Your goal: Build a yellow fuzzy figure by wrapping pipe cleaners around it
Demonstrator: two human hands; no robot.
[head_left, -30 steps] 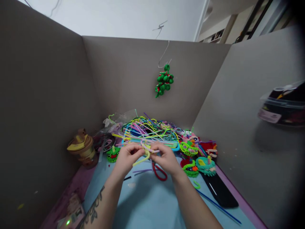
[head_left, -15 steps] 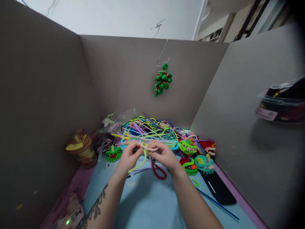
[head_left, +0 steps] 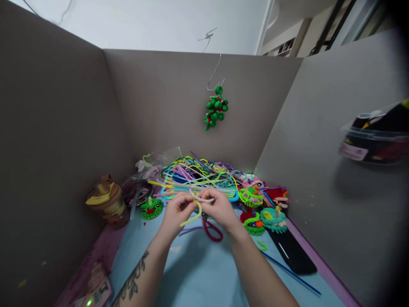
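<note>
In the middle of the view, my left hand and my right hand almost meet, both closed in a pinch. Between them are two fuzzy pipe cleaners. The yellow pipe cleaner curves down from my fingertips with its tail hanging to the left. The pale lilac pipe cleaner arcs over the top toward my right fingers. Where they cross, my fingertips partly hide them. Red-handled scissors lie on the table just below my right hand.
Behind the hands, a blue tray overflows with colourful pipe cleaners. A green frog-like figure and a brown cup stand left. Several fuzzy figures, including a teal one, and a black phone-like slab lie right. Grey panels enclose three sides.
The yellow tail has swung to the right and sits a little higher. The lilac arc between my fingers shows more. My hands stay close together, and the view has shifted slightly.
</note>
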